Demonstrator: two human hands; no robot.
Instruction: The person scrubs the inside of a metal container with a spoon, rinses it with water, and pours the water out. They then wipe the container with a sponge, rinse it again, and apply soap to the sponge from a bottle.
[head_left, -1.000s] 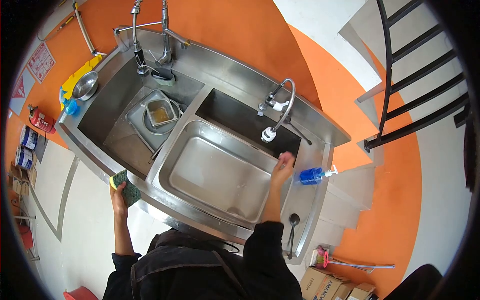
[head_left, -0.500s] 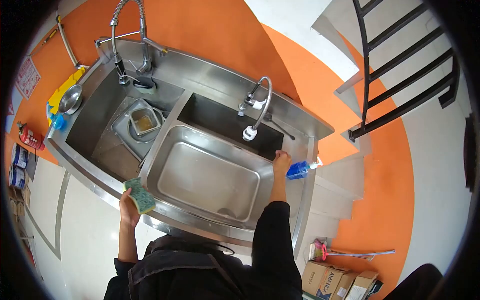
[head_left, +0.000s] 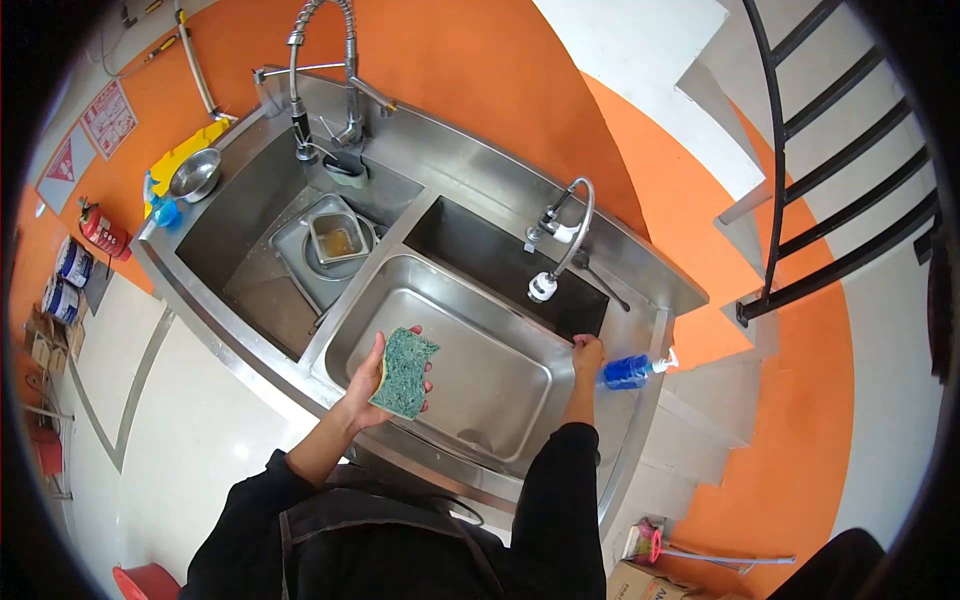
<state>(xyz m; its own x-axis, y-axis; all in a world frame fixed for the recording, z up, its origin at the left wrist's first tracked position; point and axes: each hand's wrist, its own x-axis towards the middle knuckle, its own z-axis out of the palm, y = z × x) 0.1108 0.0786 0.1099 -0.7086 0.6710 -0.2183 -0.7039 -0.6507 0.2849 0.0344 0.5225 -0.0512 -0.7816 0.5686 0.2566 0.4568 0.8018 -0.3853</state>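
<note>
A green-and-yellow sponge rests in my left hand, its green scouring side up and my fingers around its edges. That hand is over the front left rim of a large rectangular steel pan, which lies across the right sink basin. At the pan's far right corner, my right hand is closed on the rim, with the fingertips partly hidden. Just right of it, a pump bottle of blue liquid lies on its side on the sink's edge.
A white-tipped faucet hangs over the right basin. The left basin holds stacked metal trays under a spring faucet. A steel bowl sits on the left ledge. Stairs with a black railing rise at the right.
My left hand has brought the sponge rightward, from the sink's front edge to over the pan, and turned it. My right hand stays at the pan's corner. The camera view has shifted.
</note>
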